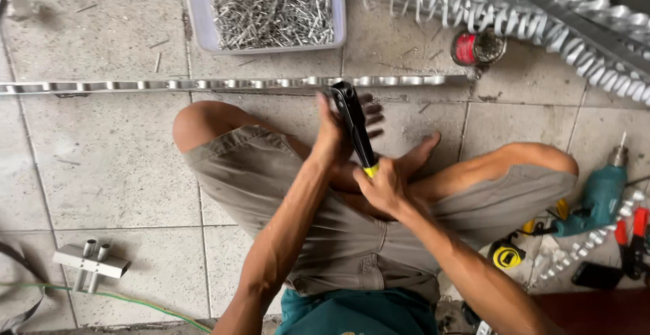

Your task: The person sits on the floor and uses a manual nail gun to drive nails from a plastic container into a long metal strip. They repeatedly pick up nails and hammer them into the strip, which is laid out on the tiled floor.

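I sit cross-legged on a tiled floor. A black hand riveter [353, 121] with yellow-tipped handles is upright in front of me, its head against a long aluminium strip [203, 84] lying across the floor. My left hand [330, 138] grips the upper part of the tool. My right hand [382, 186] is closed around the lower ends of the handles. The tool's nose at the strip is partly hidden by its head.
A pale plastic tub [196, 3] full of several rivets stands beyond the strip. Curled aluminium pieces [542, 16] and a red spool [467, 48] lie far right. A teal drill [599, 199], tape measure [506, 257] and red pliers [636, 233] lie right. A small bracket [91, 260] lies near left.
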